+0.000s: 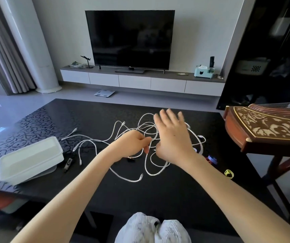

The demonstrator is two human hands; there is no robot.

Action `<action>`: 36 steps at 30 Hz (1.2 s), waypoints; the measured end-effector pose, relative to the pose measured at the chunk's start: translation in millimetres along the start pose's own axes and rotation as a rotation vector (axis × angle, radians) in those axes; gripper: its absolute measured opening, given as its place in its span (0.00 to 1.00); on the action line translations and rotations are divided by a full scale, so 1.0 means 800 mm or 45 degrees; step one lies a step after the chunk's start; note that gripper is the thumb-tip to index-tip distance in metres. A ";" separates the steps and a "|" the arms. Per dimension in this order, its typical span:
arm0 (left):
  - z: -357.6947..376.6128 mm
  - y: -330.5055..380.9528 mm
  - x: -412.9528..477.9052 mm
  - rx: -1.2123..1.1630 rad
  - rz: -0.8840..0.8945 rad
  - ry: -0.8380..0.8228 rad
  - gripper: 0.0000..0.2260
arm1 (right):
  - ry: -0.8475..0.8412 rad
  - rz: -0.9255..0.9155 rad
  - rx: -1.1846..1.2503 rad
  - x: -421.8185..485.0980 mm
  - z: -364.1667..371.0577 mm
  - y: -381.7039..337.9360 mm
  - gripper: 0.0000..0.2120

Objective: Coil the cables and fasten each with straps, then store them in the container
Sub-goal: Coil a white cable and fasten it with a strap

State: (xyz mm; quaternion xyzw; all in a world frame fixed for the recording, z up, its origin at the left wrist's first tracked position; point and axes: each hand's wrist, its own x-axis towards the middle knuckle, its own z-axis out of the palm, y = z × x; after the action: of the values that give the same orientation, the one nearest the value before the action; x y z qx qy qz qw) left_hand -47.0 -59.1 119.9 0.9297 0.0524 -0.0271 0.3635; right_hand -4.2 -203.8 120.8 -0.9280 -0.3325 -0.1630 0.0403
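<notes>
Pinched between the thumb and curled fingers of the left grip (132, 144) was a strand of the white cables (152, 174), which lay in a loose tangle across the middle of the dark tabletop (158, 199). Just right of it, the right grip (173, 137) hovered over the tangle, released, its fingers spread straight and blurred; whether its thumb touched a strand could not be told. A white container (30, 158) sat on the left of the tabletop, apart from the tangle, with a black cable (68, 163) just beside its right edge. Coloured straps (212, 159) lay near the right edge, a yellow-green strap (229, 173) nearer still.
</notes>
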 end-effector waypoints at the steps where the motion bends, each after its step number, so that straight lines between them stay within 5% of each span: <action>1: -0.003 0.003 -0.002 -0.039 0.014 -0.007 0.20 | -0.108 -0.075 0.233 -0.001 0.001 -0.001 0.25; 3: -0.010 0.006 -0.007 -0.221 0.029 -0.057 0.18 | -0.278 -0.081 0.874 -0.010 0.000 -0.005 0.08; 9: -0.037 -0.034 -0.039 -0.929 0.238 -0.211 0.13 | 0.076 0.471 1.822 -0.014 0.017 0.030 0.12; 13: -0.023 -0.056 -0.051 -1.654 0.423 -0.284 0.12 | 0.127 0.706 1.847 -0.011 0.034 0.037 0.12; 16: -0.009 -0.039 -0.050 -2.015 0.371 -0.077 0.09 | 0.040 0.868 1.841 -0.019 0.050 0.022 0.13; 19: -0.006 -0.017 -0.043 -1.715 0.321 0.235 0.17 | -0.257 0.818 1.741 -0.043 0.061 -0.001 0.14; 21: -0.006 -0.010 -0.030 -1.267 0.319 0.429 0.20 | -0.458 0.601 1.474 -0.064 0.062 -0.014 0.13; 23: -0.009 -0.003 -0.020 -1.135 0.263 0.474 0.22 | -0.542 0.350 1.206 -0.078 0.060 -0.024 0.14; 28: -0.022 0.007 -0.010 -1.410 0.258 0.382 0.17 | -0.369 0.075 0.794 -0.091 0.049 -0.028 0.17; 32: -0.023 0.013 -0.010 -1.154 0.200 0.455 0.14 | -0.189 -0.113 0.511 -0.093 0.045 -0.020 0.16; 36: -0.019 0.010 -0.001 -0.950 0.166 0.557 0.14 | 0.019 -0.236 0.543 -0.093 0.035 -0.013 0.21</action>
State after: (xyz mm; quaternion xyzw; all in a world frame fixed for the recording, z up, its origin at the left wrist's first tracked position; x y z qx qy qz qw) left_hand -46.7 -54.7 136.0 0.7199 0.0757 0.2142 0.6558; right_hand -57.2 -235.2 69.8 -0.8628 -0.4429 -0.0988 0.2228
